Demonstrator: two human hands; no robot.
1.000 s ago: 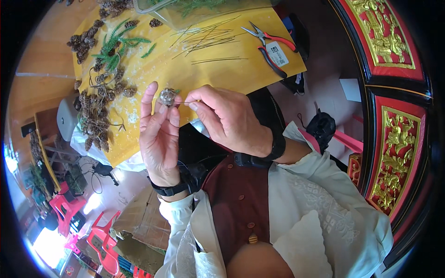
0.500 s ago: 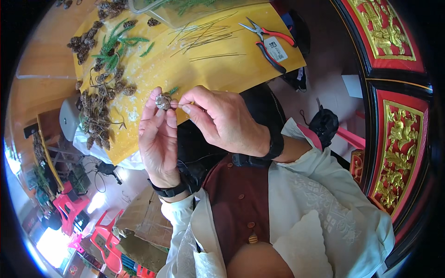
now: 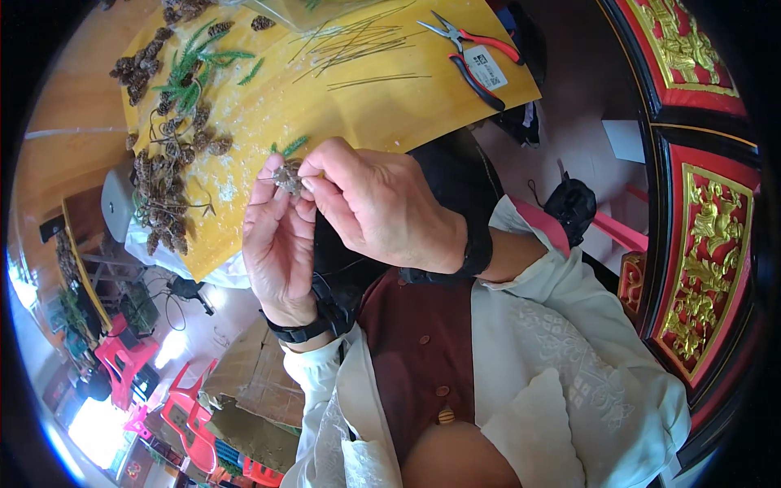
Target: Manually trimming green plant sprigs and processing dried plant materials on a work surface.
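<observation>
Above the near edge of the yellow sheet, my left hand (image 3: 277,236) holds a small brown pine cone (image 3: 287,175) with pale tips between thumb and fingers. My right hand (image 3: 399,203) is closed in a pinch right against the cone's right side. It grips a thin dark wire, mostly hidden by the fingertips now; the earlier picture shows it running from the cone to this hand. Just beyond the cone, a little green sprig (image 3: 294,146) lies on the sheet.
On the yellow sheet (image 3: 358,118) lie loose thin wires (image 3: 358,41), red-and-black-handled pliers (image 3: 476,57), a green fern-like sprig (image 3: 191,69) and clusters of pine cones (image 3: 163,179) at the left. A clear plastic container (image 3: 305,12) stands at the back. Pink stools (image 3: 191,419) are at lower left.
My right fingertips have moved left, from the wire a little way off up against the pine cone. The cone has turned slightly in my left hand. The whole view has shifted a little.
</observation>
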